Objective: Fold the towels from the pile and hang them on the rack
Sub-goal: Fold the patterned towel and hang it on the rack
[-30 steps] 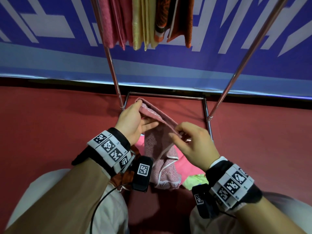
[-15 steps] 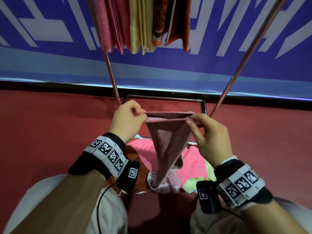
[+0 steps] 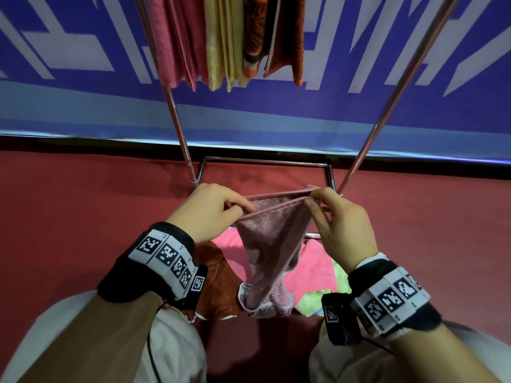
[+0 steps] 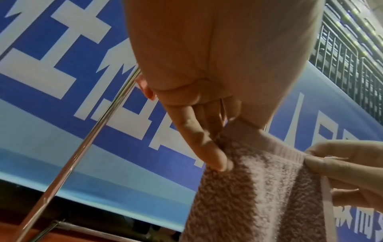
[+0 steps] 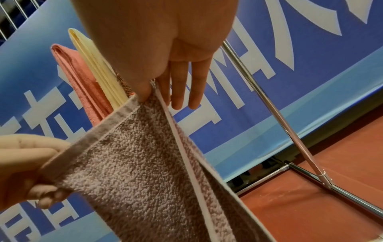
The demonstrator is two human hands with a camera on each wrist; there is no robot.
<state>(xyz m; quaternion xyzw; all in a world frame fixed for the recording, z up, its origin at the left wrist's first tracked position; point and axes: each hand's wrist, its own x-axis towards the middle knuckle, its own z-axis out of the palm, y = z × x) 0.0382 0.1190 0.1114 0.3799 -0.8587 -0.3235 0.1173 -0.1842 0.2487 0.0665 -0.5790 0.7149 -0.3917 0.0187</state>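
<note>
Both grips are closed on the same dusty-pink towel (image 3: 273, 244), held up between them above the pile. My left grip (image 3: 210, 208) has its fingers curled over the top left corner, with the thumb pressing the cloth from the near side. My right grip (image 3: 340, 217) pinches the top right corner between thumb and forefinger, while two of its other fingers hang nearly straight and touch nothing. Two hemmed edges run side by side from one grip to the other, so the towel is doubled along its top. From there it narrows as it hangs, and its white-trimmed lower end reaches down to the pile; whether it rests there I cannot tell.

Under the hanging cloth the pile lies on the red floor (image 3: 69, 217), between my knees and the rack's base. A bright pink towel (image 3: 312, 266) spreads across its middle, a light green towel (image 3: 312, 302) shows at its right side, and a rust-brown towel (image 3: 218, 277) sits at its left, just beside my left wrist.

Beyond my grips stands the metal rack (image 3: 177, 120), its two slanted poles rising from a rectangular foot frame. Folded towels hang near its top, close together: a pink hung towel (image 3: 166, 37) at the left, then a yellow hung towel (image 3: 221, 37), then an orange patterned towel (image 3: 254, 31). Behind the rack runs a blue banner (image 3: 83, 111) with large white characters.
</note>
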